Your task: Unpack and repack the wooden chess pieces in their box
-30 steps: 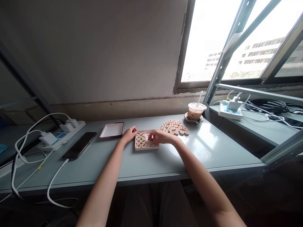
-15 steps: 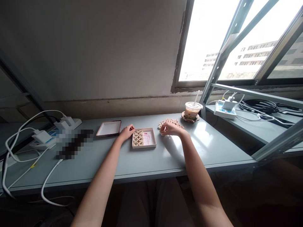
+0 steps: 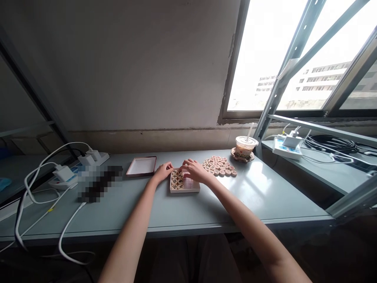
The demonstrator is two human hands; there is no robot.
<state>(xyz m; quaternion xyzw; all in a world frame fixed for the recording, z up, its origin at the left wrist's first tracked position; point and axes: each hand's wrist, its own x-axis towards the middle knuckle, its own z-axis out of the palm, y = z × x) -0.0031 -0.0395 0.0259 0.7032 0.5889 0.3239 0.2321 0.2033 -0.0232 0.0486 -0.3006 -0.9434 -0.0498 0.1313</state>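
A shallow white box [image 3: 185,191] stands on the desk in front of me, with Chinese chess pieces [image 3: 174,181] in rows on its left side. A red-marked sheet [image 3: 188,183] shows on its bare right part. At the box's upper left corner, my left hand [image 3: 163,171] has its fingers curled against the edge. My right hand [image 3: 194,170] reaches over the far side of the box, fingers bent down in a pinch; the piece in them is mostly hidden. Many red-marked pieces [image 3: 220,166] lie flat in a group right of the box.
The box lid [image 3: 142,166] lies upturned on the left. A lidded drink cup [image 3: 245,147] with a straw sits on a coaster at the back right. Power strips and white cables [image 3: 63,175] occupy the left end, beside a blurred dark patch. Metal shelf posts [image 3: 272,94] frame the desk.
My right hand has moved left from the loose pieces to above the box, carrying a piece. My left hand stays at the box's corner. The whole view has shifted slightly.
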